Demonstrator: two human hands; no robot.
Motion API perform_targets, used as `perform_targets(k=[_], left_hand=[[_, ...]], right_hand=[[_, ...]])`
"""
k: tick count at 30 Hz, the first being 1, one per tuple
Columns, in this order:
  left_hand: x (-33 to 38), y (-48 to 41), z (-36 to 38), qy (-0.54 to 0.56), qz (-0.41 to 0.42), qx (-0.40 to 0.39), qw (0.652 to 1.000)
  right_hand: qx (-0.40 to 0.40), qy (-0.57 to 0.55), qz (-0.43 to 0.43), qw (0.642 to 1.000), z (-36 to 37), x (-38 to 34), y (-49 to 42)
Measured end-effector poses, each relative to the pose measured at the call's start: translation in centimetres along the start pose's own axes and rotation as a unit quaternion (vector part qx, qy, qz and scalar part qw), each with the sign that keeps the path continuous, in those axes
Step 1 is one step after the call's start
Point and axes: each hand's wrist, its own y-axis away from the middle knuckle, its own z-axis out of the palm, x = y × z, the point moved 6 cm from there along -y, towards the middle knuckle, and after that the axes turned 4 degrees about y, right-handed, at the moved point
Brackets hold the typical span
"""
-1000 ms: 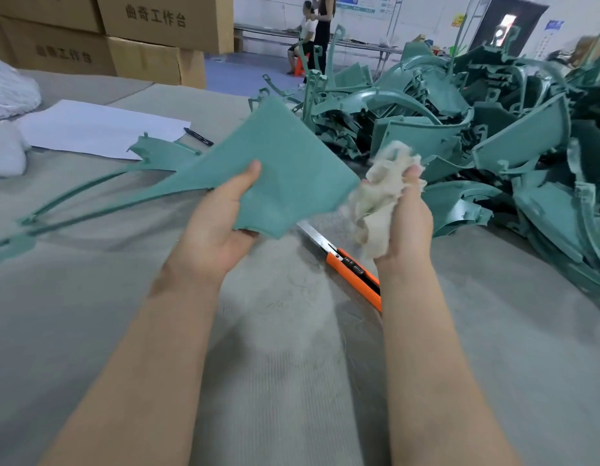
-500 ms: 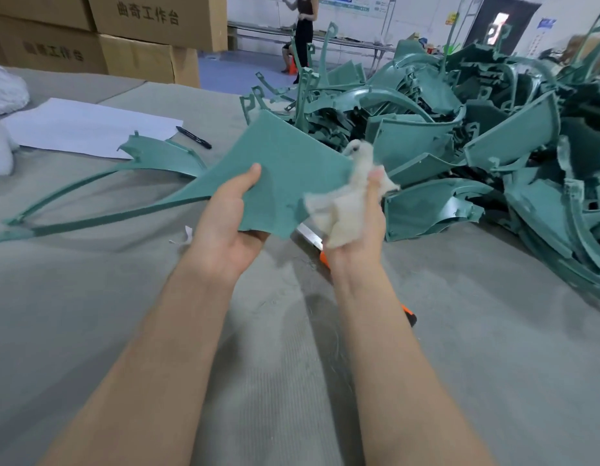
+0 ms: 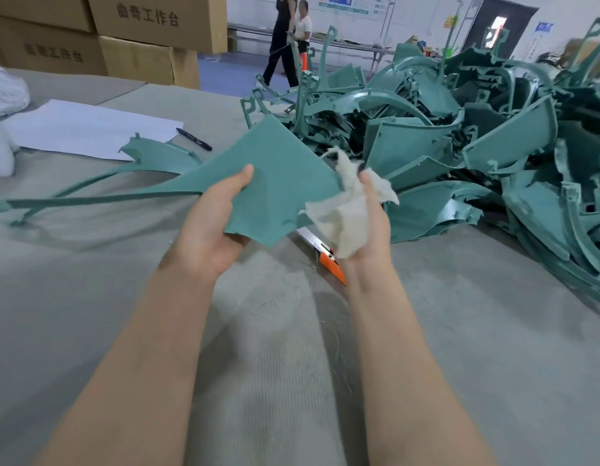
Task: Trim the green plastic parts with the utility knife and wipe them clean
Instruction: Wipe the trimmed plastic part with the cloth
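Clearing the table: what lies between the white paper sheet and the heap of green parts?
A black marker pen, beside the paper's edge, short of the heap; head view.

A wide worktable covered in grey-beige ribbed fabric (image 3: 493, 364) fills the view, its cover creased at the left. A flat white sheet of paper (image 3: 90, 129) lies at its far left, with a black marker pen (image 3: 194, 139) just beside the sheet's right corner. Soft white bundles (image 3: 2, 92) sit at the left edge. A curved green plastic piece with thin prongs (image 3: 160, 156) lies near the paper. Near the middle lies an orange utility knife with its silver blade extended (image 3: 325, 255), partly hidden. A big tangled heap of green moulded plastic parts (image 3: 460, 146) covers the right side. Fine pale shavings (image 3: 339, 351) are scattered on the fabric nearer the camera.
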Motion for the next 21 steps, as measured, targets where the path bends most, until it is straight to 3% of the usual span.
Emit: perform_targets(k=[3,6,9,14,17,19,21], left_hand=[[0.4,0.2,-0.2,-0.023,-0.016,-0.02,0.999],[0.3,0.8,0.0,-0.109,-0.048,-0.064,0.991],[0.1,1.3,-0.1,-0.143,-0.082,-0.093,0.982],[0.6,1.9,0.1,-0.1,-0.096,-0.126,0.982],[1.4,2.0,1.0,0.01,-0.083,-0.165,0.983],[0.8,2.2,2.6,-0.005,-0.068,-0.194,0.979],[-0.9,2.4,4.6,-0.04,-0.032,-0.174,0.983]], right_hand=[[-0.011,0.037,0.005,0.999,-1.1,-1.0,-0.5],[-0.13,0.205,-0.02,0.97,-0.3,-1.8,0.1],[-0.195,0.265,-0.034,0.944,1.1,-1.8,1.5],[-0.072,0.312,-0.063,0.945,1.1,-2.3,0.7],[0.033,0.219,-0.01,0.975,-0.9,-2.0,-0.3],[0.07,0.17,0.013,0.983,-1.7,-1.5,-0.9],[0.062,0.159,0.028,0.985,-1.6,-0.6,-0.9]])
